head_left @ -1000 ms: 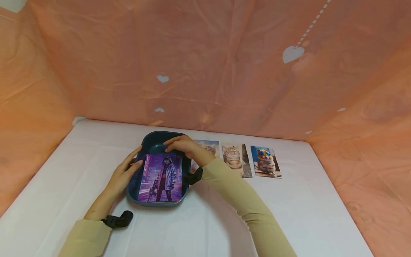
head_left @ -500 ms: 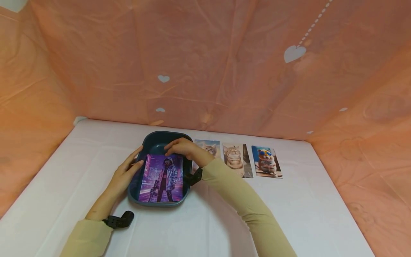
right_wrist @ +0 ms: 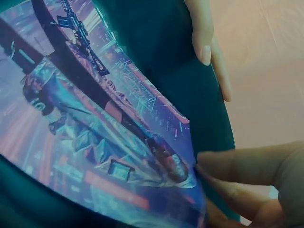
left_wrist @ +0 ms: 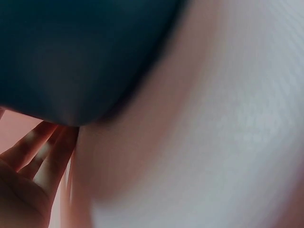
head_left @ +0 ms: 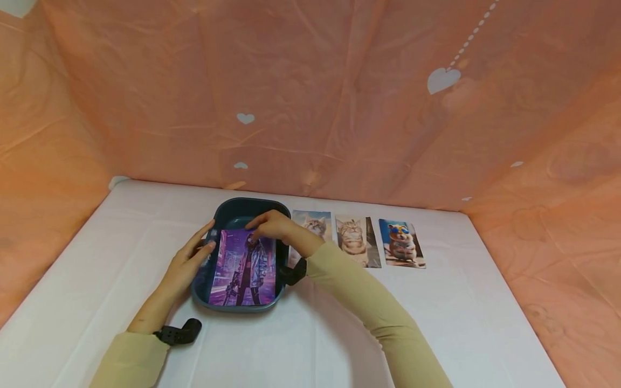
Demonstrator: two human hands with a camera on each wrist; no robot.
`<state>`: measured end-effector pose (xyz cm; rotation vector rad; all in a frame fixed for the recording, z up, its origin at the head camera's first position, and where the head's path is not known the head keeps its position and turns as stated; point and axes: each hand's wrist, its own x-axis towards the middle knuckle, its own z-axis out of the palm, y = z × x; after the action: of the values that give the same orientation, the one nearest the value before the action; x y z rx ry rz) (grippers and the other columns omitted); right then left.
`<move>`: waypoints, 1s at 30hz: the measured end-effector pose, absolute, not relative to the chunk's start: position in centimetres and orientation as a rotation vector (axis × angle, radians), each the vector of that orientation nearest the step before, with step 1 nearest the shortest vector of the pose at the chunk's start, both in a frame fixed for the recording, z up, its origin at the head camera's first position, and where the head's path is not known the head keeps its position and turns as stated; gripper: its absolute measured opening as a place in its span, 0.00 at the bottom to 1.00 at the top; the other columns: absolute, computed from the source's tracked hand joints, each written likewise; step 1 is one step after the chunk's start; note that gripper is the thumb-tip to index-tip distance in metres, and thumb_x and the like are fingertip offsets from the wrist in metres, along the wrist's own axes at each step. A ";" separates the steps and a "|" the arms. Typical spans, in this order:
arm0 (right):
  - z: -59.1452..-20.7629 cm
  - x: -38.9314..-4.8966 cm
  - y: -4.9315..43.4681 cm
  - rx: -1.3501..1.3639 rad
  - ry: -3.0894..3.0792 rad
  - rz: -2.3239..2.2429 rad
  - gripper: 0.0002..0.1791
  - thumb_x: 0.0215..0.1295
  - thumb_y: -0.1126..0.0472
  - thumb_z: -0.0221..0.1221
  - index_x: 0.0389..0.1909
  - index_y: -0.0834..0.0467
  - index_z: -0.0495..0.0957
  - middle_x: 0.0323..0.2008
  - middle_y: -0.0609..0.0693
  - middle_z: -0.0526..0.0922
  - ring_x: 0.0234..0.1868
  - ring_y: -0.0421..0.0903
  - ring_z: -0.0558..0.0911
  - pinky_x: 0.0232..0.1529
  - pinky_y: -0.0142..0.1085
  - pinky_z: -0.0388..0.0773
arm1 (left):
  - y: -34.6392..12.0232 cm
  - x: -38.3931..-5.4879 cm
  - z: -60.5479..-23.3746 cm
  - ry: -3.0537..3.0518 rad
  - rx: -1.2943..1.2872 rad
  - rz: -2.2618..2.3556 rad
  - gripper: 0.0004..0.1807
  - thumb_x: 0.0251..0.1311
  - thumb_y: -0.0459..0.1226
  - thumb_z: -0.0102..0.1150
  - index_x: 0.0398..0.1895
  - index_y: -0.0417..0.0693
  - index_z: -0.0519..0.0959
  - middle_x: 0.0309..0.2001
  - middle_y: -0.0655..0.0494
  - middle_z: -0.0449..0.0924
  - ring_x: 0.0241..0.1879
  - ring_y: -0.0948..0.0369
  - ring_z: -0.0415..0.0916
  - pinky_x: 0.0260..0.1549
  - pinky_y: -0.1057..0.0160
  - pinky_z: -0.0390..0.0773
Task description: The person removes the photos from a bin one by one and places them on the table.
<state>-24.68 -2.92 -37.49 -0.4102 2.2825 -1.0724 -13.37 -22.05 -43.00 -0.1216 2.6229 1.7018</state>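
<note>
A purple picture card showing a hooded figure with a rifle lies in a dark teal tray. At the card's far edge, my right hand pinches it; in the right wrist view the thumb and fingers meet at that edge, which bends up a little. My left hand holds the tray's left wall, thumb over the rim and fingers along the outside. The left wrist view has those fingers against the outer side of the tray.
Right of the tray, three picture cards lie in a row on the white table: a grey kitten card, a ginger cat card and a hamster card. Orange sheeting rises behind and at both sides.
My right fingers have moved onto the far edge of the purple card, which has risen slightly. The left hand and the tray stay where they were.
</note>
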 end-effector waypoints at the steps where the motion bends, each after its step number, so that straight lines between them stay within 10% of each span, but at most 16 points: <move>1: -37.5 -24.7 -2.9 -0.411 2.295 -1.076 0.18 0.51 0.67 0.63 0.46 0.55 0.82 0.58 0.51 0.75 0.61 0.47 0.71 0.57 0.37 0.71 | -22.0 -13.4 -43.0 2.622 -0.121 1.704 0.30 0.68 0.51 0.40 0.72 0.69 0.48 0.63 0.35 0.61 0.60 0.43 0.62 0.57 0.37 0.60; 17: -37.0 -25.0 -0.4 -0.387 2.271 -1.359 0.13 0.59 0.64 0.59 0.44 0.50 0.84 0.56 0.47 0.76 0.43 0.41 0.74 0.35 0.31 0.69 | -22.1 -13.5 -43.1 2.657 -0.087 1.693 0.30 0.69 0.50 0.40 0.72 0.66 0.48 0.63 0.34 0.62 0.59 0.43 0.63 0.57 0.39 0.60; 30: -37.2 -25.0 4.5 -0.392 2.210 -1.546 0.15 0.59 0.62 0.58 0.47 0.49 0.82 0.54 0.45 0.78 0.38 0.39 0.78 0.37 0.30 0.74 | -21.9 -13.4 -43.2 2.681 -0.070 1.699 0.29 0.69 0.51 0.40 0.72 0.65 0.50 0.59 0.36 0.67 0.54 0.49 0.67 0.54 0.44 0.65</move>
<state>-25.02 4.55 -37.23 -0.3916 2.2101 -1.5458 -13.40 -21.90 -43.16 -0.0697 2.6807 1.6993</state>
